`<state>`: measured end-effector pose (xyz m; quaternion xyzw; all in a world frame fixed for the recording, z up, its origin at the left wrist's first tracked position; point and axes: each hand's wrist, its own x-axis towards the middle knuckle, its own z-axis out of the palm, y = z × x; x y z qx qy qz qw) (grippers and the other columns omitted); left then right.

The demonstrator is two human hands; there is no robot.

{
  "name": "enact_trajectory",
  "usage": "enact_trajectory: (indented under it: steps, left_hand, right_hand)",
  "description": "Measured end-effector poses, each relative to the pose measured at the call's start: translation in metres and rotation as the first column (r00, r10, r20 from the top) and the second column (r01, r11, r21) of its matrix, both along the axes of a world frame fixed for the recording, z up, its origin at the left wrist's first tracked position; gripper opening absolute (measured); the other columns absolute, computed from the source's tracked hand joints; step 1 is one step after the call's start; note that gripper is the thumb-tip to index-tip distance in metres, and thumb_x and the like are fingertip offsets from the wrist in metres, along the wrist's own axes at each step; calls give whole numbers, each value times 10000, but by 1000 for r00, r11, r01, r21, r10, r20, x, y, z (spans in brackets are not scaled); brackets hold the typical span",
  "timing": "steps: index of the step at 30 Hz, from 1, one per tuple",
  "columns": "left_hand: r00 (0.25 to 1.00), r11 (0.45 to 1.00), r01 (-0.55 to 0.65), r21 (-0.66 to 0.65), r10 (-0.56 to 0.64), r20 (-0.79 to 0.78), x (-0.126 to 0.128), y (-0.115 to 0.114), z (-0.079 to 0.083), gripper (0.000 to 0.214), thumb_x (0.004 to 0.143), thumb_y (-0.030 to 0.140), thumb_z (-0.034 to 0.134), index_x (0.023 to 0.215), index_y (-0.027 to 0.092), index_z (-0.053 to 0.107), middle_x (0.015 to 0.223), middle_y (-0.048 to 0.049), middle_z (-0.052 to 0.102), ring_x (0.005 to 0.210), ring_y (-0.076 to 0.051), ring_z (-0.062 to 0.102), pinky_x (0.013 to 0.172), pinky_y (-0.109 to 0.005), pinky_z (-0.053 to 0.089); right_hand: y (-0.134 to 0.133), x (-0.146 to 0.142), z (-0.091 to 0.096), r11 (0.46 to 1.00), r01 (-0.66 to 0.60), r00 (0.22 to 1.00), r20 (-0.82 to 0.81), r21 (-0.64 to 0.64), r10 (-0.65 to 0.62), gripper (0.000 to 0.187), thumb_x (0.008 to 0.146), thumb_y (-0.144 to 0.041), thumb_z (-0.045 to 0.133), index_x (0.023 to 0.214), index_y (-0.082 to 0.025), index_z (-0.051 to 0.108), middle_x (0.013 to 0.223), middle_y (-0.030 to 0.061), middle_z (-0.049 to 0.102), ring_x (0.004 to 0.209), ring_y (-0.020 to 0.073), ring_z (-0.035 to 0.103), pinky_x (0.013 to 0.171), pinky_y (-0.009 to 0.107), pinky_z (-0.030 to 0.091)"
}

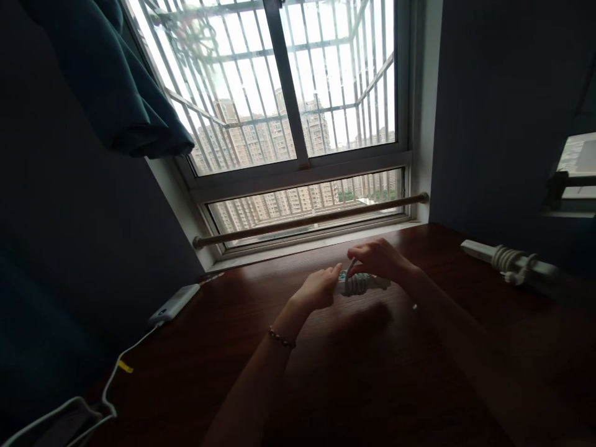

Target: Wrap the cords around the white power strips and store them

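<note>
A white power strip [383, 282] with its cord [356, 285] wound round it in several turns is held just above the dark wooden table. My left hand [321, 287] grips the strip's left end, its fingers closed on it. Above the coil, my right hand [378, 257] pinches a raised loop of the cord between thumb and fingers. The strip's left end is hidden behind my left hand. A small white piece [414, 307], too small to name, shows beside my right forearm.
On the table [298, 385], a second cord-wrapped power strip [510, 261] lies at the right. A white device [174, 305] with a white cable [112, 379] is at the left. A window [302, 162] with a rail [311, 220] stands behind; a curtain [135, 105] hangs at upper left.
</note>
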<state>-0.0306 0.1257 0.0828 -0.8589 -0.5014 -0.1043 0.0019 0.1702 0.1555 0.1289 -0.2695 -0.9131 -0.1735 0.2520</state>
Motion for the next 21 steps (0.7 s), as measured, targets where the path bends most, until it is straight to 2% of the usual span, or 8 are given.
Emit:
enact_trajectory:
  steps: [2, 5, 9, 12, 15, 18, 19, 21]
  left_hand:
    - [985, 989, 73, 125, -52, -167, 4, -2, 2, 831, 577, 44, 504, 1346, 156, 210, 1139, -124, 521, 994, -255, 500, 812, -356, 417]
    - [960, 951, 168, 260, -97, -263, 10, -5, 9, 840, 589, 77, 483, 1363, 102, 157, 1145, -141, 512, 986, -259, 485, 806, -366, 420]
    - [922, 874, 327, 358, -212, -324, 12, -12, 18, 842, 607, 142, 457, 1369, 65, 106, 1129, -142, 523, 934, -250, 494, 757, -363, 443]
    - [872, 767, 462, 445, -300, -387, 11, -19, 20, 759, 680, 187, 426, 1370, 96, 124, 1126, -152, 527, 893, -244, 513, 703, -369, 452]
    - [813, 614, 578, 537, -374, -446, 14, -28, 22, 632, 757, 215, 391, 1358, 164, 203, 1101, -141, 543, 863, -230, 533, 682, -363, 453]
    - [787, 493, 610, 620, -464, -406, 20, -35, 26, 568, 772, 227, 381, 1329, 184, 280, 1080, -127, 557, 862, -222, 543, 688, -361, 459]
    - [788, 477, 598, 644, -498, -363, 22, -37, 28, 567, 768, 237, 379, 1324, 170, 291, 1076, -128, 562, 872, -228, 544, 695, -369, 461]
    - [796, 481, 538, 692, -561, -229, 24, -40, 30, 590, 754, 263, 386, 1321, 128, 293, 1085, -143, 563, 918, -250, 542, 732, -392, 465]
  right_hand:
    - [5, 3, -1, 995, 16, 1000, -4, -101, -17, 394, 670, -547, 619, 818, -185, 572, 668, -1, 602, 608, 130, 527, 532, 230, 225]
    - [13, 11, 1, 967, 49, 996, -54, -249, -64, 502, 581, -603, 650, 843, -184, 566, 651, -4, 587, 588, 127, 513, 523, 221, 238]
    - [20, 22, 5, 903, -19, 993, -115, -428, -34, 594, 505, -610, 687, 883, -176, 541, 671, -12, 562, 575, 113, 485, 512, 210, 261]
    - [23, 32, 8, 875, -81, 992, -127, -477, 22, 602, 515, -569, 703, 935, -175, 528, 704, -9, 556, 591, 111, 479, 526, 210, 279]
    - [27, 43, 10, 860, -95, 989, -148, -501, 23, 592, 510, -535, 720, 935, -168, 533, 714, -6, 551, 600, 112, 478, 527, 209, 284]
    - [26, 47, 11, 838, -121, 981, -195, -532, 18, 536, 531, -512, 716, 888, -148, 553, 695, -2, 542, 586, 108, 465, 520, 212, 296]
    - [24, 46, 12, 826, -143, 977, -211, -545, 30, 498, 555, -505, 703, 863, -140, 561, 686, 1, 541, 584, 108, 465, 520, 214, 305]
    - [19, 41, 12, 786, -205, 965, -256, -583, 63, 399, 655, -492, 627, 804, -126, 573, 673, 14, 548, 587, 111, 473, 525, 221, 329]
